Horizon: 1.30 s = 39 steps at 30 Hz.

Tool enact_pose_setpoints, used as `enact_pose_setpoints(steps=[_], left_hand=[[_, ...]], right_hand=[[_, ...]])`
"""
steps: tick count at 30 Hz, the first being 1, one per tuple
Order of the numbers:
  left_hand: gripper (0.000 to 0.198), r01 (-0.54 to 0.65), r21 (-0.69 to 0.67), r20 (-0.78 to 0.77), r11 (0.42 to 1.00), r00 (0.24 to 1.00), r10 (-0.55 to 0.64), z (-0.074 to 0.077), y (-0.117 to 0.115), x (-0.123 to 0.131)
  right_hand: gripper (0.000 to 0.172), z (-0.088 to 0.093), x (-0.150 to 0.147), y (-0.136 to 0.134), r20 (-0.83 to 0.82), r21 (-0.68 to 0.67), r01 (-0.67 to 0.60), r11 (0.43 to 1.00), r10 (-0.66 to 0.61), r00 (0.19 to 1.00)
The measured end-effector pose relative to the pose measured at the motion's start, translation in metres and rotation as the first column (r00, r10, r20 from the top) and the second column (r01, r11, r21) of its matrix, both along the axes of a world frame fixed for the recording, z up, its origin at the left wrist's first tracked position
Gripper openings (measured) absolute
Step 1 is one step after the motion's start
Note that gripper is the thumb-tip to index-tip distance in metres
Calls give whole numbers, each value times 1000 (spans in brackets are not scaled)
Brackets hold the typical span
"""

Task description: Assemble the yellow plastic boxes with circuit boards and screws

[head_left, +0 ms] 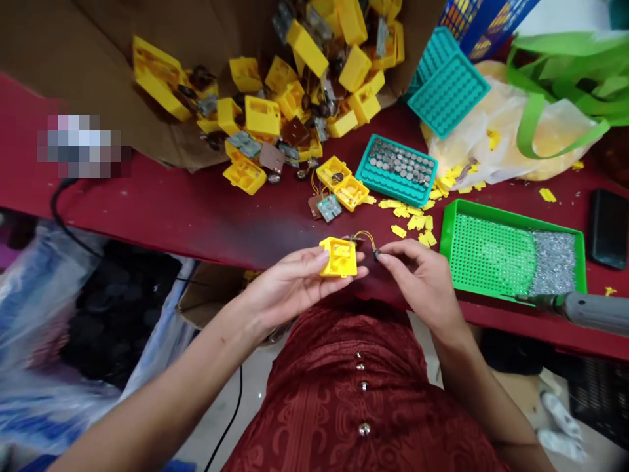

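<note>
My left hand (299, 278) grips a small yellow plastic case (339, 257), its open side with moulded compartments facing up. Thin yellow wires (364, 235) run from behind the case to a small dark round part (376, 254). That part is pinched between the thumb and fingers of my right hand (417, 275). Just beyond my hands, an open yellow case (350, 191) lies on the table with a green circuit board (329, 208) wired to it. To its right sits a teal tray (366, 172) partly filled with silver button cells (399, 160).
A pile of yellow cases (263, 117) spills from a cardboard box (88, 65). Small yellow covers (417, 221) are scattered beside a green tray (447, 246) of screws (554, 262). An electric screwdriver (590, 309) juts in from the right. A black phone (608, 229) lies at the far right.
</note>
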<state>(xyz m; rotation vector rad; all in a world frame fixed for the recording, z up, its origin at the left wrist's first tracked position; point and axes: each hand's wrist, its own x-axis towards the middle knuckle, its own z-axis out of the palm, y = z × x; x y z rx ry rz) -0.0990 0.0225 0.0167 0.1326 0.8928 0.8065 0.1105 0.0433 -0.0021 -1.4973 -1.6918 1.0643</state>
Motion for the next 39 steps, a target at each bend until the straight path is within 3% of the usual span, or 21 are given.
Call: enact_pose_setpoints(steps=[4,7,12,22,28,31,34,39], left_hand=[[34,-14,63,49,998,999,11,-17,-6,14],[42,-55,100,53,994,997,50,-22,-8,23],[43,-106,170,47,980,994,99,-25,-14,28],[51,-18,323,-123,946,991,61,-26,-22,26],[46,-102,280,-57,955,991,123,-18,-26,38],[40,-128,274,-136,953,976,170,-21,-24,43],[41,-124,270,-181,955,967,177,-24,-22,45],[42,-119,256,-156,959,974,163,-20,-20,43]], right_hand=[[7,11,-3,-11,-150,-33,-29,999,24,988],[7,15,-7,-16,-43,103,-83,991,87,995],[8,9,-12,-24,142,324,-173,930,133,981],[9,6,-15,-34,293,388,-222,894,108,950],[15,5,-20,-44,370,518,-253,817,52,928],[17,4,-20,-43,332,498,-241,833,73,940],[13,3,-18,-39,224,424,-153,892,60,973],[36,-2,-11,-38,-157,161,-12,987,38,987]])
